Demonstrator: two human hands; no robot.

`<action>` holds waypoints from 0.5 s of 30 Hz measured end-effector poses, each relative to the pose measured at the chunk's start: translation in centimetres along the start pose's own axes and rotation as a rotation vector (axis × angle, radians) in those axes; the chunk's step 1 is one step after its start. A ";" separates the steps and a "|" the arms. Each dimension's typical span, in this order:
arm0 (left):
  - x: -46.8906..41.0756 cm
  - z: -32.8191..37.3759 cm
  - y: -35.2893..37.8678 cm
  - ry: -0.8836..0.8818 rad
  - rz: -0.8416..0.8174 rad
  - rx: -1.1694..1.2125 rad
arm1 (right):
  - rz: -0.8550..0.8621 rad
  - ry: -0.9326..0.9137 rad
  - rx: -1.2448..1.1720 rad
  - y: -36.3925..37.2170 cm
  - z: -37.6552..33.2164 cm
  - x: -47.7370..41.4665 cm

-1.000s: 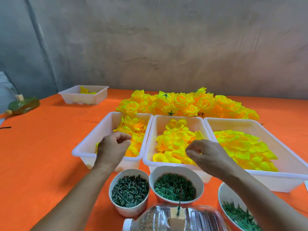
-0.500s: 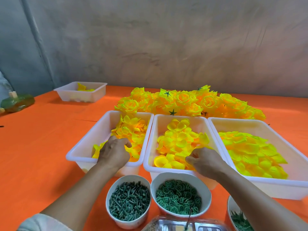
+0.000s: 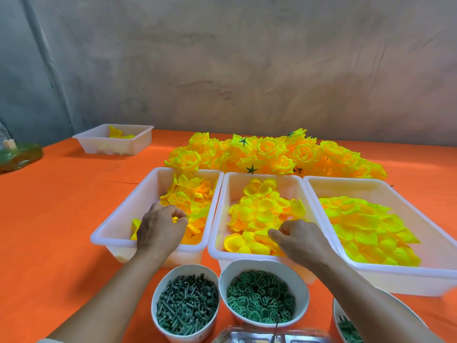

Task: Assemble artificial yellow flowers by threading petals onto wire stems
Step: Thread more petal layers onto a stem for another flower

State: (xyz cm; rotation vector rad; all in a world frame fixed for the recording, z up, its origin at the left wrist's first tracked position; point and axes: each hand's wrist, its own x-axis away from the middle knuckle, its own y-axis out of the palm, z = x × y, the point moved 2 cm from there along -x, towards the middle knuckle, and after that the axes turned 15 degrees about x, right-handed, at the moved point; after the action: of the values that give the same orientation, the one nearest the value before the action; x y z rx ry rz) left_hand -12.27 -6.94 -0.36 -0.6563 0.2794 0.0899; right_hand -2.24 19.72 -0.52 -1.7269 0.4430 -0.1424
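Three tubs [image 3: 118, 231] hold petals [image 3: 262, 209]; left hand [image 3: 160, 229] pinches some, right hand [image 3: 299, 237] touches others.

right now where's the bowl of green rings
In the head view, the bowl of green rings sits bottom centre, right of the bowl of green pegs, just in front of the middle tray.

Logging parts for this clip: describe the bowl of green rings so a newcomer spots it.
On the orange table, find the middle white tub of three. The bowl stands in front of it; its left neighbour holds dark rods, this one green rings.
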 end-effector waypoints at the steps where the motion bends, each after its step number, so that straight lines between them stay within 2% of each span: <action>1: 0.2 0.2 -0.3 0.005 0.016 0.073 | 0.008 -0.001 -0.009 -0.1 0.0 0.1; 6: 1.3 1.5 -2.2 -0.113 0.001 0.594 | 0.071 -0.011 -0.073 -0.7 -0.1 0.6; 10: 3.5 4.4 -3.1 -0.263 -0.182 1.098 | 0.095 -0.007 -0.233 -1.9 0.1 1.3; 12: 4.6 5.8 -3.5 -0.293 -0.256 1.195 | 0.096 0.006 -0.342 -2.9 0.0 1.7; 15: 6.1 7.8 -3.9 -0.294 -0.360 1.248 | 0.046 0.018 -0.690 -4.9 -1.0 2.7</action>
State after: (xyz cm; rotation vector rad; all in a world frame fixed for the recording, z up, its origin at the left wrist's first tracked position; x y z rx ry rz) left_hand -3.96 -5.32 6.10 0.5548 -0.0986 -0.3192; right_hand 0.95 18.49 4.05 -2.3887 0.5877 0.0367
